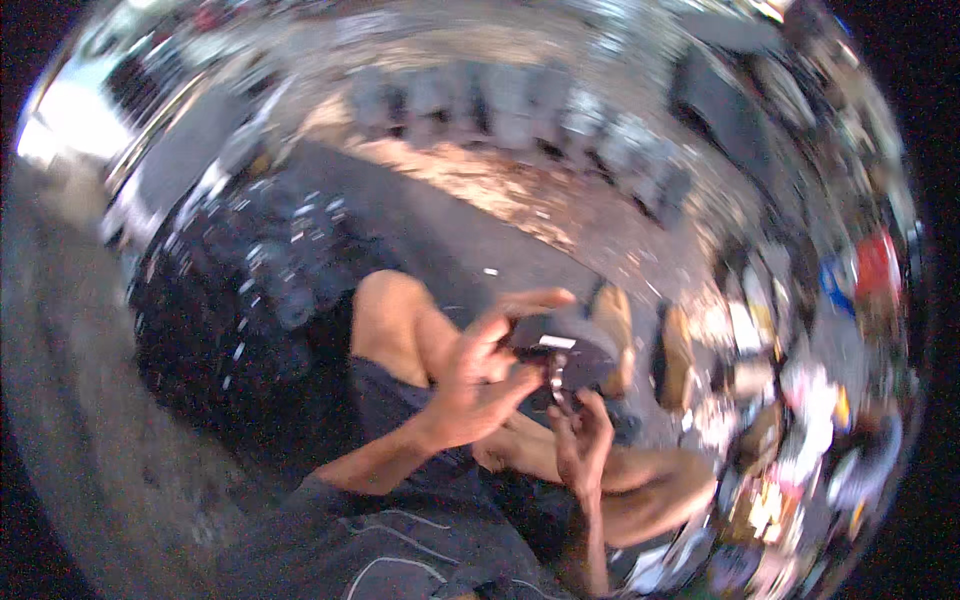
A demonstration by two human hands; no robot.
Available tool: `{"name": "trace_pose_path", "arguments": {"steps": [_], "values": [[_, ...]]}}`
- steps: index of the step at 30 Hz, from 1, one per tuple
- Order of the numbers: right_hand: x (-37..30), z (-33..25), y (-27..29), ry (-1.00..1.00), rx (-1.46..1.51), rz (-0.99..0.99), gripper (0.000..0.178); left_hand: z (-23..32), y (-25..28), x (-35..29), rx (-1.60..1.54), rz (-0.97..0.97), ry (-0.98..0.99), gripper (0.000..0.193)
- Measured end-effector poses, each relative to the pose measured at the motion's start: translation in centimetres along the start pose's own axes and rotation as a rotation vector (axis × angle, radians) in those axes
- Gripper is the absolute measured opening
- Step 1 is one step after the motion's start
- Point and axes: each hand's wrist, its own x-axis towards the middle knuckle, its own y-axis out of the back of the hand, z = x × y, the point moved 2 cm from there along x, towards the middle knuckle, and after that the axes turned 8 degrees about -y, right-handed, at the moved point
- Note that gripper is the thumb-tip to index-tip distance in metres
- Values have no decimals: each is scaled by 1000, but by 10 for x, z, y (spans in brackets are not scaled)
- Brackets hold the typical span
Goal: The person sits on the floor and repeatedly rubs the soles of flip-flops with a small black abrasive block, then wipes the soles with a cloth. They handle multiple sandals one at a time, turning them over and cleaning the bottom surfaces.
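Ground (pixel 470 225) fills most of the view, grey and hard, with a patch of brown dirt and dry leaves (pixel 500 190) far off in the middle. A big black sheet (pixel 240 290) with small white bits on it lies on the left side. A row of grey blocks (pixel 520 115) stands at the far edge, past the dirt. On the right there is a blurry heap of many small coloured things (pixel 810 400), white, red, blue and yellow; they are too blurred to tell apart.

The person sits low, and a bare bent knee (pixel 390 310) shows near the middle, above dark shorts (pixel 400 400). Two sandals (pixel 645 345) lie just right of the hands.

The left hand (pixel 480 385) is in the middle of the view, with its fingers curled around a small dark flat thing (pixel 560 355) that has a white strip on top. The right hand (pixel 580 440) is just below it, nearer to the person, with its fingertips pinching the lower edge of the same thing. Both hands are close together and touching that dark thing, which is held up in the air above the lap.
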Motion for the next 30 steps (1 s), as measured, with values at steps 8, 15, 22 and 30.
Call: {"name": "trace_pose_path", "arguments": {"steps": [8,15,22,30], "values": [[-1,-158,16,555,-405,-52,55,7,-38,-15,671,-187,-325,37],[8,-165,26,402,-280,-31,51,-6,-27,-2,765,-576,-236,35],[78,-128,82,233,-489,-205,54,-39,1,19,914,-318,-27,41],[168,2,209,-520,-972,83,98,-52,50,93,-455,325,391,47]]}}
